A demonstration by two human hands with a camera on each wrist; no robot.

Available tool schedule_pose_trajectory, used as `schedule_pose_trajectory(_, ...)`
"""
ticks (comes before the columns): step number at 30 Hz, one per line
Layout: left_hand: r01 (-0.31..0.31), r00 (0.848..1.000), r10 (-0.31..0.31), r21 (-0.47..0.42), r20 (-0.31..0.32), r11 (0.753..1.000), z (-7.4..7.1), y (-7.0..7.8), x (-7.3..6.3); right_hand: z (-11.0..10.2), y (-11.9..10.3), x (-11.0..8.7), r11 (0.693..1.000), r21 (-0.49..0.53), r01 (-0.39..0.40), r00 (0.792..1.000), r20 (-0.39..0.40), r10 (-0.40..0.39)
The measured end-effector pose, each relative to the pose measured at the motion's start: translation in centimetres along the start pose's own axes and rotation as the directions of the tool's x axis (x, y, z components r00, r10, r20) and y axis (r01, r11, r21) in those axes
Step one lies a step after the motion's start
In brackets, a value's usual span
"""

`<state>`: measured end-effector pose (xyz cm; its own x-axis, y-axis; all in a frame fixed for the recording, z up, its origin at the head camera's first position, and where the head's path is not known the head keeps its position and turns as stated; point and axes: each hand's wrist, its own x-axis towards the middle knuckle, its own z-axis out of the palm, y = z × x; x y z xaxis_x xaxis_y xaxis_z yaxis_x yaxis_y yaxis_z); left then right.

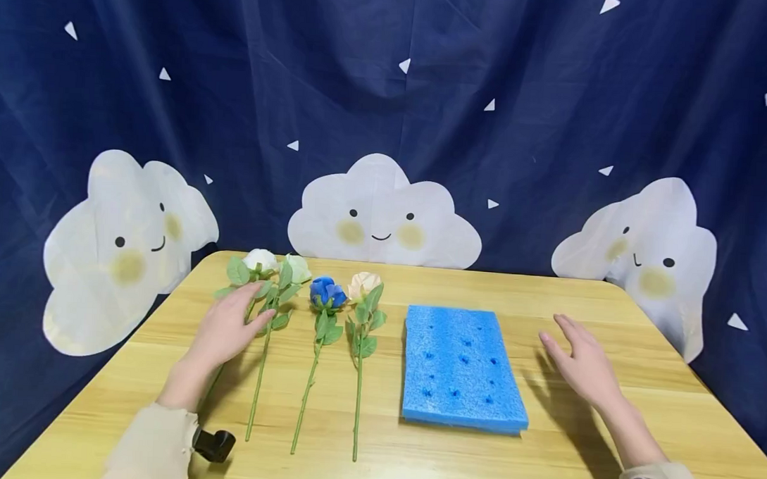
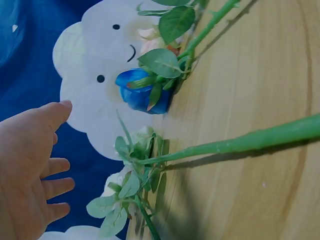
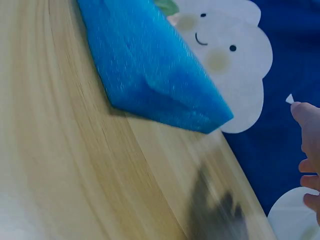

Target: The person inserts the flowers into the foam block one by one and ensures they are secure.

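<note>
Neither hand grips anything: L hand (image 1: 231, 326) is over the two leftmost flowers, fingers loosely extended; R hand (image 1: 579, 359) hovers just R of the foam block (image 1: 446, 340), fingers relaxed, apart from it. Bkgd = navy curtain (image 1: 352, 41), w/ wood table (image 1: 578, 296) in front. White cloud prints (image 1: 385, 204) w/ smiley faces on curtain, approx. table-edge ht. Blue foam lies flat on table, R of ctr, btwn flowers & R hand. Four long-stemmed flowers lie L of it, heads twd curtain; L to R: white flower (image 1: 259, 258), greenish-white flower (image 1: 298, 267), blue flower (image 1: 327, 291), cream flower (image 1: 363, 285). White triangles (image 1: 610, 3) dot curtain. Smallest: dark pits (image 1: 464, 360) in foam's top.
</note>
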<state>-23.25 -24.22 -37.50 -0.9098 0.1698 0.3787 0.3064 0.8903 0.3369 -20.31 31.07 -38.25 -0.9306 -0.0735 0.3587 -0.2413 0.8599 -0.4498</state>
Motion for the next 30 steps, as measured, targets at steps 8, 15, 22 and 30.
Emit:
schedule_pose_trajectory(8,0.212,0.975,-0.187,-0.257,0.116,0.943,-1.6,-0.4,-1.0,-0.6,-1.2,-1.4,0.972,0.225,-0.063,0.996,0.074,0.048)
schedule_pose_trajectory(15,0.368,0.926,-0.312,-0.33,0.213,0.869,-2.0,-1.4,-1.8,-0.2,-2.2,-2.7,0.895,0.432,-0.112,0.99,0.129,0.061)
schedule_pose_trajectory(22,0.453,0.887,-0.35,-0.427,0.3,0.783,-1.7,-2.3,-2.5,0.6,-2.3,-3.8,0.779,0.611,-0.138,0.975,0.223,-0.002)
schedule_pose_trajectory(30,0.546,0.834,-0.398,-0.469,0.383,0.694,-1.1,-3.2,-3.1,1.5,-1.8,-4.6,0.706,0.679,-0.201,0.931,0.358,-0.079)
